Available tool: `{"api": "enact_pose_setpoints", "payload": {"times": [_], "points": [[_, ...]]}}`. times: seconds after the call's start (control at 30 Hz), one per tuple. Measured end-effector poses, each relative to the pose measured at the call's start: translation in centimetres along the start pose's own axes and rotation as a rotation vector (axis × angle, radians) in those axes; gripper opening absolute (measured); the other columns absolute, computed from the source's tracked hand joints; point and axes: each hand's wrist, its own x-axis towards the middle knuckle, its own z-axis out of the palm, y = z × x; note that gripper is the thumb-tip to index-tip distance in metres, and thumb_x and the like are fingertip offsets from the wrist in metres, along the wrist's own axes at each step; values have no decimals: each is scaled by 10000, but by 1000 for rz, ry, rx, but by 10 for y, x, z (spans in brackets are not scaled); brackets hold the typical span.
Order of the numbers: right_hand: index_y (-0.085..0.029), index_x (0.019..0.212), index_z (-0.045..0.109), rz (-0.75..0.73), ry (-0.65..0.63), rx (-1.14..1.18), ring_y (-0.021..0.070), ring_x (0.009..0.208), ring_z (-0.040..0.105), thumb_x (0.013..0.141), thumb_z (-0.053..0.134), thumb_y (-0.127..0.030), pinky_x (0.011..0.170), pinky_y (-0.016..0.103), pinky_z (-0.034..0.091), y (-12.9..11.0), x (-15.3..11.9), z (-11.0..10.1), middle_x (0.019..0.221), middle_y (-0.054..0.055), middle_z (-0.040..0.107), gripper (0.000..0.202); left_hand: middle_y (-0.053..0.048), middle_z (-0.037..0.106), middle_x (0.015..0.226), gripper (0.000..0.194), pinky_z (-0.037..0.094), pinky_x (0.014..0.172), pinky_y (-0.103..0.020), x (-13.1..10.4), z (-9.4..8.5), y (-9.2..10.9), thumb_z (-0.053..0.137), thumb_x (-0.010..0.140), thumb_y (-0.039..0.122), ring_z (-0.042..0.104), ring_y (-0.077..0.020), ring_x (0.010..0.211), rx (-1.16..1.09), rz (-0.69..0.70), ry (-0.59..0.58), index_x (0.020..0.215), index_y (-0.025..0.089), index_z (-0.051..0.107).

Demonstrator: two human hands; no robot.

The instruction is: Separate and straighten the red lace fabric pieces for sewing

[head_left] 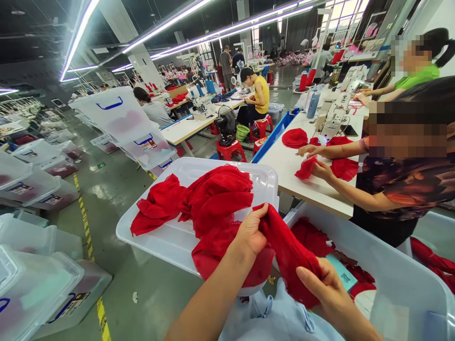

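Note:
Between my two hands a piece of red fabric (284,244) is stretched out. My left hand (253,231) pinches its upper end between thumb and fingers. Lower down and to the right, my right hand (322,282) grips the other end, thumb on top and fingers behind the cloth. Just beyond my left hand, a pile of red fabric pieces (220,194) lies on a white plastic lid (161,244), with a smaller crumpled red bunch (159,203) at its left. Some of the pile hangs over the lid's near edge.
At right, an open plastic bin (398,279) holds red pieces and a light-blue card (341,272). A co-worker (398,175) handles red cloth at a white sewing table (316,196). Stacked lidded bins (131,123) stand ahead left; more bins (39,284) line the left floor beside yellow-black tape (85,222).

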Motion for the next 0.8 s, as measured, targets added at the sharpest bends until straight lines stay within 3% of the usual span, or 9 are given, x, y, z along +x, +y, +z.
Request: {"api": "enact_pose_setpoints", "payload": {"times": [0.07,0.17,0.23,0.3,0.43,0.63,0.8], "points": [[-185,676,672,60,86,138,129,433,498,607,846,-462,435,252,428,-7,8,-2,524,1,604,335,-49,672,557,316,556,791,-296,-7,-2,2,551,899,191,638,-130,519,-7,-114,-50,599,119,619],[-216,771,716,101,175,251,217,529,637,547,886,-408,539,337,533,-17,21,-5,635,31,708,340,-91,742,723,278,527,888,-319,-20,-11,-1,555,907,291,708,-177,717,57,-216,-231,771,95,697],[-207,786,722,108,141,257,270,627,685,556,885,-397,633,395,564,-20,26,-4,711,59,743,340,-104,759,817,220,504,933,-332,-27,-19,-7,674,824,302,717,-214,836,148,-239,-345,878,93,717],[-197,852,728,100,82,248,306,725,705,596,869,-387,710,436,568,-20,29,-3,799,82,761,349,-98,762,822,220,493,949,-339,-31,-24,-13,781,716,251,717,-234,862,202,-206,-381,870,106,722],[-187,921,730,136,9,276,331,871,706,663,827,-395,799,457,558,-15,35,-3,872,101,765,346,-84,759,777,167,515,919,-342,-31,-23,-17,810,667,180,721,-221,786,166,-57,-304,780,118,705],[-239,996,734,125,-48,451,335,1084,638,737,617,-698,967,501,466,-9,42,-16,1052,107,741,541,-52,753,772,60,552,855,-311,-24,-16,-4,727,756,126,715,-177,735,51,94,-141,771,141,671],[-235,1104,695,-1,-111,351,329,1115,620,719,723,-581,991,488,444,0,40,-20,1147,114,709,519,-42,745,755,110,564,806,-298,-19,-17,-2,759,722,127,694,-151,663,38,146,-109,773,143,662]]}}
